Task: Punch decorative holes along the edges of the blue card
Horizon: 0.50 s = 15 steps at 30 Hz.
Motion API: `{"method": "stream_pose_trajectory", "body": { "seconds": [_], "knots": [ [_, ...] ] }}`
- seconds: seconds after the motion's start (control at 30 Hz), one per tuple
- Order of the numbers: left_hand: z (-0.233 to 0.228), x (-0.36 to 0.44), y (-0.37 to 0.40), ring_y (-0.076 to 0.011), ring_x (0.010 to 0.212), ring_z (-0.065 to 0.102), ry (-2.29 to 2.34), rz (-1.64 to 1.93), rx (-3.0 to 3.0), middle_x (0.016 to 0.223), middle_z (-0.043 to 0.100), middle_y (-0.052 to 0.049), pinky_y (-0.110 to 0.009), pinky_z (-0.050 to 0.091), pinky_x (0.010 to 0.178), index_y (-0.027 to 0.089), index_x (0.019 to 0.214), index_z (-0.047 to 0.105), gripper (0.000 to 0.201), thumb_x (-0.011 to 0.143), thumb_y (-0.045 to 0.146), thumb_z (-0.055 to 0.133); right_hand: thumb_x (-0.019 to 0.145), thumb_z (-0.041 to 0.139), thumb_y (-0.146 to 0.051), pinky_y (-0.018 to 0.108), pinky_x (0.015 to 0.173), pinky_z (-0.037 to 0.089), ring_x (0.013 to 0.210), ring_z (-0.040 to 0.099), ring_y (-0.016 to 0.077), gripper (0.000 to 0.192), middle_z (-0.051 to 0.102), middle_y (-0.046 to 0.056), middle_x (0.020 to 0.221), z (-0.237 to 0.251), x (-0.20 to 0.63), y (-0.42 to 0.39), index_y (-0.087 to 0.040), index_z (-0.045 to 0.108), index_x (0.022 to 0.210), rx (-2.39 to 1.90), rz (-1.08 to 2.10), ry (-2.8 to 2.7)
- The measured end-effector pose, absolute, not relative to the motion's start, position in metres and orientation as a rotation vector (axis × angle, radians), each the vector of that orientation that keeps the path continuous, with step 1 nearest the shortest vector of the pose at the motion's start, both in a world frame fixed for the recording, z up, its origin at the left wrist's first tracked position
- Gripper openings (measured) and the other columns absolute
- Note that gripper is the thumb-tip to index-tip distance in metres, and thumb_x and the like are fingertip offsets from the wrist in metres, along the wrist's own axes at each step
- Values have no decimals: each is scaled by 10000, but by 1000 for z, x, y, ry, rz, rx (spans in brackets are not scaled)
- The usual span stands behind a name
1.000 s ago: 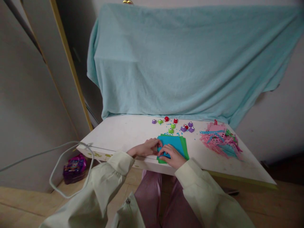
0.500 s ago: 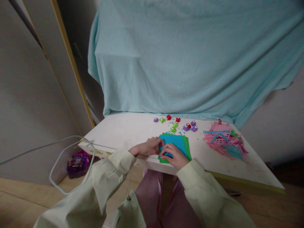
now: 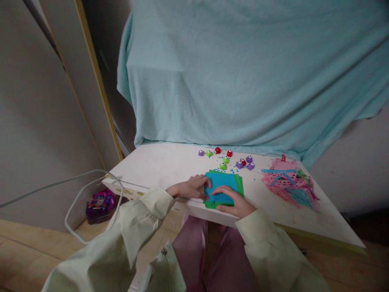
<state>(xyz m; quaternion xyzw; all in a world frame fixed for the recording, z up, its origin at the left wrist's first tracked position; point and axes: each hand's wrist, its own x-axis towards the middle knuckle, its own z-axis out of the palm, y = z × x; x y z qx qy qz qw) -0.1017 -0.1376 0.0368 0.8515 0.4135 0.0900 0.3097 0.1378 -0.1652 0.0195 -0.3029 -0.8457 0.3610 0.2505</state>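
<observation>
While both hands, left hand (image 3: 190, 188) and right hand (image 3: 234, 202), press flat on the blue paper (image 3: 220, 187), its far edge lies clear.

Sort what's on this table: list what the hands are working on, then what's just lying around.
In hand: left hand and right hand on the blue paper, atop green paper.

Lying about: small punches, pink scraps, blue cloth, purple box, cable.
</observation>
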Motion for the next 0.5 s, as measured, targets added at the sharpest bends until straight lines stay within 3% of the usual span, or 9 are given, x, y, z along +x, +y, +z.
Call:
{"method": "stream_pose_trajectory", "body": {
  "seconds": [0.1,0.3,0.5],
  "knots": [
    [35,-101,-136,-233,1000,451,1095,234,2282,1043,484,-17,-335,348,893,248,1046,545,421,695,413,707,834,636,-269,379,959,398,1065,533,221,260,583,61,1091,21,135,-166,-239,624,1092,-853,978,-2243],
    [27,-102,-133,-227,991,447,1094,225,2316,1039,473,-16,-340,353,882,254,1060,537,472,668,436,728,802,674,-236,366,936,401,1006,542,208,69,577,47,989,9,124,-165,-233,688,870,-916,799,-2231],
    [28,-97,-132,-243,1002,453,1161,166,2316,1043,475,-23,-345,366,865,250,1024,549,483,638,461,750,777,708,-267,381,931,406,975,550,205,38,593,41,965,4,133,-164,-233,705,794,-907,833,-2241]
  ]
}}
